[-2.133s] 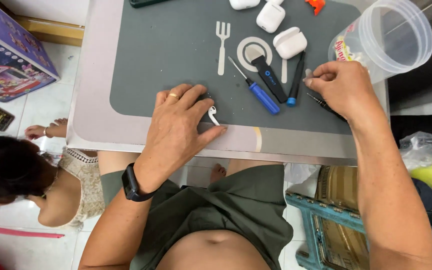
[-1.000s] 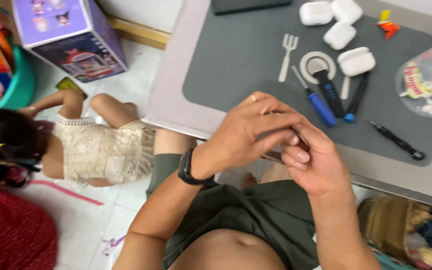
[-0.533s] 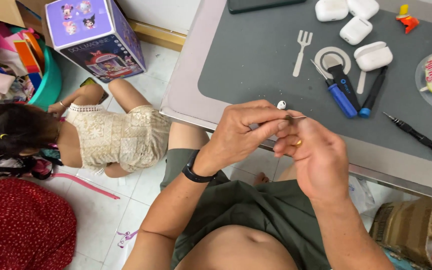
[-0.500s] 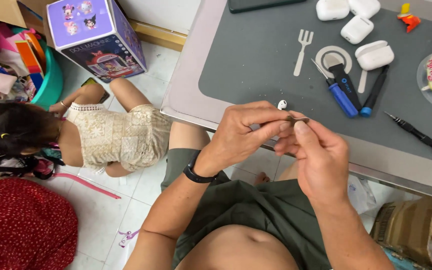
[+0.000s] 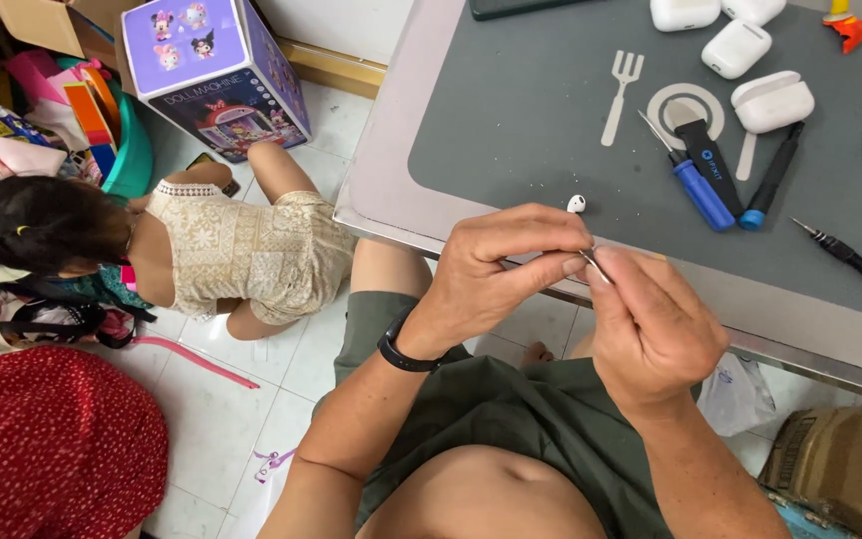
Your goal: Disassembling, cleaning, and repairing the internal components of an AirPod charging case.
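- At the far left, on the tiled floor (image 5: 251, 399), a red cloth bundle (image 5: 47, 449) lies in the lower corner, and a person in a cream patterned top (image 5: 241, 250) crouches above it with their back to the camera.
- Behind that person stands a purple toy box (image 5: 216, 75) with cartoon figures on its sides.
- The left hand (image 5: 496, 269), a black band (image 5: 401, 349) on its wrist, is raised just in front of the tabletop (image 5: 391, 170) edge, thumb and fingers pinched together on a thin metal tool (image 5: 596, 265).
- A small white earbud (image 5: 577, 204) lies alone on the grey mat (image 5: 531, 110), just above the left hand and not touched by either hand.
- The right hand (image 5: 650, 329) meets the left at the same thin tool, fingers curled and its fingertips closed on it; whether anything else is held between the hands cannot be told.
- Further right on the mat lie a blue-handled screwdriver (image 5: 695, 185), a black pry tool (image 5: 710, 160) and a black pen-like tool (image 5: 772, 175), close side by side.
- Above them sit white earbud cases (image 5: 770, 100); a slim black screwdriver (image 5: 855, 260) lies at the right edge.
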